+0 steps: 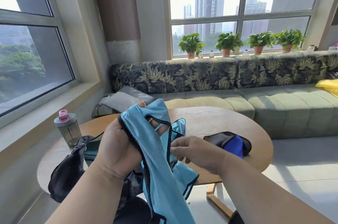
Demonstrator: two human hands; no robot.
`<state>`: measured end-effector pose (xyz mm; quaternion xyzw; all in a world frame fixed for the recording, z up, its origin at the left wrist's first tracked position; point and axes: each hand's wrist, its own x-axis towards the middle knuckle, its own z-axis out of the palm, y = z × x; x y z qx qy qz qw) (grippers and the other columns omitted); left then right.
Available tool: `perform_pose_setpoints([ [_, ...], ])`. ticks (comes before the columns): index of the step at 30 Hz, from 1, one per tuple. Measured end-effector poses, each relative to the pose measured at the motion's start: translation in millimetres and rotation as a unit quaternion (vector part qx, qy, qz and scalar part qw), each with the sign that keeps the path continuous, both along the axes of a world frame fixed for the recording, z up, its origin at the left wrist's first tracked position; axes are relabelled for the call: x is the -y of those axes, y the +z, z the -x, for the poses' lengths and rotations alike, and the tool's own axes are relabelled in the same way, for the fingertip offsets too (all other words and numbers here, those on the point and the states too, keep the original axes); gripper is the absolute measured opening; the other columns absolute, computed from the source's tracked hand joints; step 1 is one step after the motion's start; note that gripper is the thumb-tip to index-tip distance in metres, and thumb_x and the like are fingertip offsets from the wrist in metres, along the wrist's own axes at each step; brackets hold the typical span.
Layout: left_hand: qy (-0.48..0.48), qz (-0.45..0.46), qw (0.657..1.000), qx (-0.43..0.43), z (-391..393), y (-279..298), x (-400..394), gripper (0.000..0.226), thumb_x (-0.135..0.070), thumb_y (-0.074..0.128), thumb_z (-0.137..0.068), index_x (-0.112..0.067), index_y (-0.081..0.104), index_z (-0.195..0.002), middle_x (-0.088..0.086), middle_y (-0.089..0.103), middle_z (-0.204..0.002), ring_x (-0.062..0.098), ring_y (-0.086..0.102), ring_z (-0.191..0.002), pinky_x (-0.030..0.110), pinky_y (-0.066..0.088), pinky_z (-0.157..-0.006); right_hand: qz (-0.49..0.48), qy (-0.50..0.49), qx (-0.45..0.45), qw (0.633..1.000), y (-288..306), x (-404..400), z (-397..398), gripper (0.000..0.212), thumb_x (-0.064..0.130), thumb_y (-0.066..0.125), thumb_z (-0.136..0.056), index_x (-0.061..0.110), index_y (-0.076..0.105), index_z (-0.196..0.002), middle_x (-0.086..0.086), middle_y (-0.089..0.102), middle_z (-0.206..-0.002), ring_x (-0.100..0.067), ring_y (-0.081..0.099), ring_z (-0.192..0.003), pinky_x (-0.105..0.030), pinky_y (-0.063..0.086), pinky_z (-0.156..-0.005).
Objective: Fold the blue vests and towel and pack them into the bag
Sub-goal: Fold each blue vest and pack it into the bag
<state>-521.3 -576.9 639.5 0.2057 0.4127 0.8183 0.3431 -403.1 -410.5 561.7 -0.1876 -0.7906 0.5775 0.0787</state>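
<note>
- Around us: a grey shaker bottle (68, 129) with a pink cap stands at the far left of the round wooden surface (219, 123); a dark pouch (228, 143) holding something deep blue lies at its right side, well apart from our hands.
- A green sofa (274, 106) with a leaf-print back runs behind the surface, under a sill of potted plants (227, 43).
- The black bag (67, 167) slumps over the near left edge of the surface, partly hidden by our left forearm; a teal folded cloth (91, 151) lies just beside it.
- We hold the light blue vest (155, 150) up above the surface, and it blocks the middle of the surface from view.
- Our left hand (117, 147) grips the vest's bunched top, fingers curled through the fabric.
- Our right hand (197, 152) pinches its dark-trimmed edge lower down, just right of the left hand.
</note>
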Motion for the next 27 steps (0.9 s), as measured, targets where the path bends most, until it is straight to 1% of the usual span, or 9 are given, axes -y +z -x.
perform_pose_setpoints([
  [2, -0.033, -0.04, 0.998, 0.039, 1, -4, 5, 0.03, -0.027, 0.061, -0.089, -0.01, 0.077, -0.108, 0.005, 0.081, -0.09, 0.021, 0.08, -0.081, 0.04, 0.065, -0.064, 0.053, 0.017, -0.039, 0.998, 5, -1, -3, 0.022, 0.034, 0.072, -0.098, 0.015, 0.076, -0.107, 0.004, 0.07, -0.095, -0.01, 0.059, -0.089, -0.024, 0.047, -0.079],
  [5, -0.122, -0.091, 0.986, 0.072, -8, -2, 7, 0.021, -0.022, 0.073, -0.074, -0.014, 0.084, -0.089, 0.015, 0.078, -0.108, 0.028, 0.079, -0.09, 0.049, 0.065, -0.074, 0.135, 0.069, -0.072, 0.986, 11, -2, -6, 0.043, 0.038, 0.073, -0.09, 0.013, 0.073, -0.124, -0.008, 0.073, -0.115, -0.018, 0.064, -0.102, -0.033, 0.051, -0.091],
  [7, -0.153, -0.091, 0.982, 0.062, -16, 1, 7, 0.023, -0.022, 0.076, -0.06, -0.012, 0.083, -0.079, 0.015, 0.077, -0.096, 0.027, 0.078, -0.081, 0.049, 0.066, -0.078, 0.102, 0.063, -0.106, 0.987, 10, 1, -3, 0.029, 0.032, 0.076, -0.09, 0.017, 0.076, -0.115, -0.008, 0.074, -0.113, -0.018, 0.064, -0.102, -0.038, 0.049, -0.093],
  [9, -0.166, -0.086, 0.979, 0.083, -10, -6, 5, 0.023, -0.021, 0.071, -0.064, -0.013, 0.08, -0.083, 0.017, 0.076, -0.099, 0.03, 0.077, -0.084, 0.049, 0.065, -0.077, 0.067, -0.009, -0.142, 0.988, 11, 5, 3, 0.005, 0.025, 0.075, -0.095, 0.022, 0.079, -0.095, 0.0, 0.076, -0.097, -0.012, 0.065, -0.089, -0.034, 0.05, -0.085],
  [12, -0.187, -0.069, 0.975, 0.096, 6, -15, 6, 0.028, -0.014, 0.065, -0.075, -0.017, 0.068, -0.103, 0.017, 0.075, -0.115, 0.032, 0.077, -0.095, 0.044, 0.065, -0.079, 0.112, -0.1, -0.2, 0.968, 15, 2, 8, 0.022, 0.024, 0.065, -0.102, 0.021, 0.078, -0.085, -0.004, 0.076, -0.087, -0.018, 0.066, -0.08, -0.038, 0.051, -0.078],
  [16, -0.278, -0.034, 0.957, 0.074, 19, -28, 3, 0.029, -0.011, 0.064, -0.083, -0.013, 0.06, -0.112, 0.026, 0.056, -0.148, 0.034, 0.072, -0.112, 0.039, 0.061, -0.091, 0.158, -0.154, -0.239, 0.946, 22, -8, 4, 0.029, 0.035, 0.058, -0.092, 0.015, 0.078, -0.099, -0.017, 0.076, -0.1, -0.03, 0.065, -0.091, -0.049, 0.05, -0.089],
  [20, -0.26, 0.049, 0.963, 0.057, 4, -48, -9, 0.045, -0.017, 0.073, -0.084, -0.009, 0.056, -0.124, 0.027, 0.061, -0.141, 0.036, 0.074, -0.097, 0.039, 0.065, -0.079, 0.152, -0.172, -0.223, 0.947, 26, -6, 4, 0.038, 0.05, 0.066, -0.079, 0.013, 0.064, -0.084, -0.015, 0.057, -0.082, -0.032, 0.05, -0.078, -0.05, 0.042, -0.073],
  [22, -0.243, 0.119, 0.963, 0.006, -8, -58, -15, 0.051, -0.021, 0.074, -0.081, -0.008, 0.059, -0.129, 0.021, 0.07, -0.125, 0.027, 0.072, -0.085, 0.033, 0.063, -0.074, 0.135, -0.173, -0.217, 0.951, 28, -4, 4, 0.038, 0.054, 0.067, -0.079, 0.017, 0.062, -0.084, -0.013, 0.052, -0.082, -0.03, 0.045, -0.076, -0.049, 0.038, -0.07],
  [27, -0.244, 0.231, 0.93, -0.152, -22, -87, -21, 0.054, -0.044, 0.089, -0.074, -0.01, 0.075, -0.114, 0.007, 0.066, -0.102, 0.017, 0.054, -0.082, 0.031, 0.036, -0.073, 0.098, -0.194, -0.229, 0.949, 37, -5, -3, 0.03, 0.05, 0.067, -0.078, 0.02, 0.062, -0.08, -0.013, 0.05, -0.078, -0.028, 0.042, -0.073, -0.045, 0.035, -0.068],
])
